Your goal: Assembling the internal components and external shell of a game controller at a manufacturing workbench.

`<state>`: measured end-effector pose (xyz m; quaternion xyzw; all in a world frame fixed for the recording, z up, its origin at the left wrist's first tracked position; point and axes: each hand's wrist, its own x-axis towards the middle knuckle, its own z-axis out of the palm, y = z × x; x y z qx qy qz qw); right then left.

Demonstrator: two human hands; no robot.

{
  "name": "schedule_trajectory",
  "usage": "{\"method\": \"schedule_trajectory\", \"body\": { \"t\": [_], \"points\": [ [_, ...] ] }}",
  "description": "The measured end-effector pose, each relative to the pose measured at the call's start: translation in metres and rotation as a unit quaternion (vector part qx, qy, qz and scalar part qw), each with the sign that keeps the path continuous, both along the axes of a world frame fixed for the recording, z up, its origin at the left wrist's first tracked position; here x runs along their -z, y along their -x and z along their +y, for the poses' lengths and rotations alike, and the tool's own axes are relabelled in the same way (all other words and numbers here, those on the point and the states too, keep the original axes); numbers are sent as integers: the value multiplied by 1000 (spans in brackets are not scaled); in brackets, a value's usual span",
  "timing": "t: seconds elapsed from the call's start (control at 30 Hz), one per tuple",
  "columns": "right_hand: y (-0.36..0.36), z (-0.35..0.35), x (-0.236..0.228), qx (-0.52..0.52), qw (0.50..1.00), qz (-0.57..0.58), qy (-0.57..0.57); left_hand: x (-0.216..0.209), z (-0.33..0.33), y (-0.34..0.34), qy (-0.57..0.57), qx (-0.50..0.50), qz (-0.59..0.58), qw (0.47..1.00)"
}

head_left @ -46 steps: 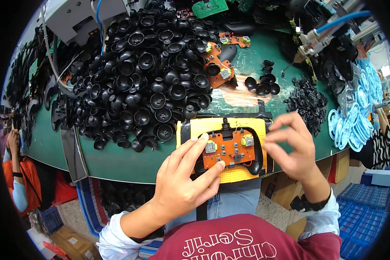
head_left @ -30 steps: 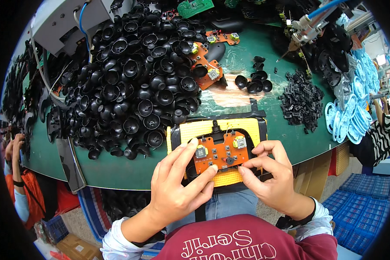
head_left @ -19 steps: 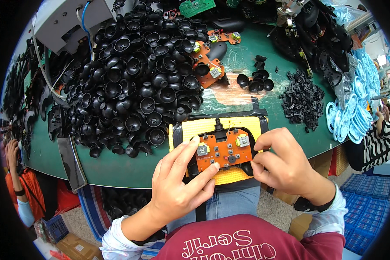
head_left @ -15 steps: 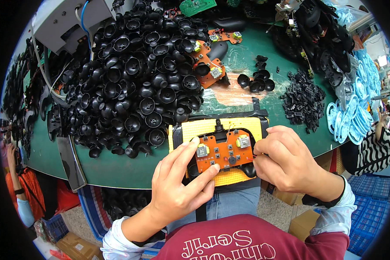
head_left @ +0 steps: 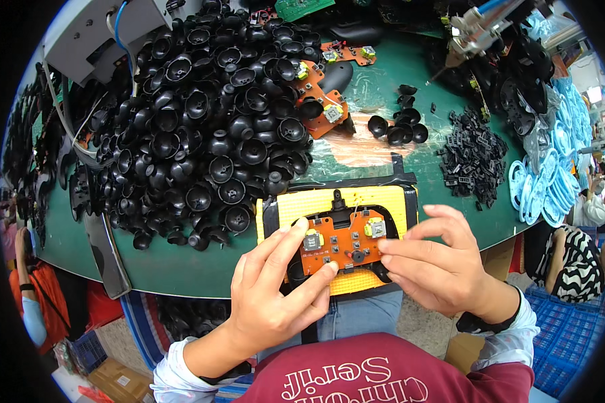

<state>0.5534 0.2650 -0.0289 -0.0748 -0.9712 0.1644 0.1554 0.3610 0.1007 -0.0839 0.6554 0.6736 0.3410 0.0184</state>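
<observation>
An orange circuit board lies in a black game controller shell, on a yellow pad at the table's front edge. Two yellow-and-grey joystick modules, small switches and a round black part sit on the board. My left hand grips the board's left side, index finger at its upper left corner and thumb on its lower edge. At the right edge my right hand has thumb and index finger pinched together, its other fingers partly raised and curled. Whatever is between those fingertips is hidden.
Black thumbstick domes are heaped at the left; several loose domes lie beyond the pad. More orange boards rest beside the heap. Small black parts and light-blue rings are at the right. A metal tool hangs at the far right.
My right hand has shifted slightly left and down, from a tight curl to a fingertip pinch at the board's edge. The left hand keeps its hold. The metal tool at the far right has come lower.
</observation>
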Motion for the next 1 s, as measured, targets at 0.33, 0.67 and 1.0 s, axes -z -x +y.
{"method": "schedule_trajectory", "body": {
  "t": [0.33, 0.67, 1.0],
  "points": [
    [23, 3, 15, -36, 999, -23, -32, -7, -5, 6, 4, 14, -20, 1000],
    [19, 3, 20, -5, 999, -5, -31, -29, -8, 16, 43, -47, -44, 997],
    [29, 15, -1, -24, 999, -19, 32, -51, 3, 32, 85, -48, -123, 988]
  ]
}}
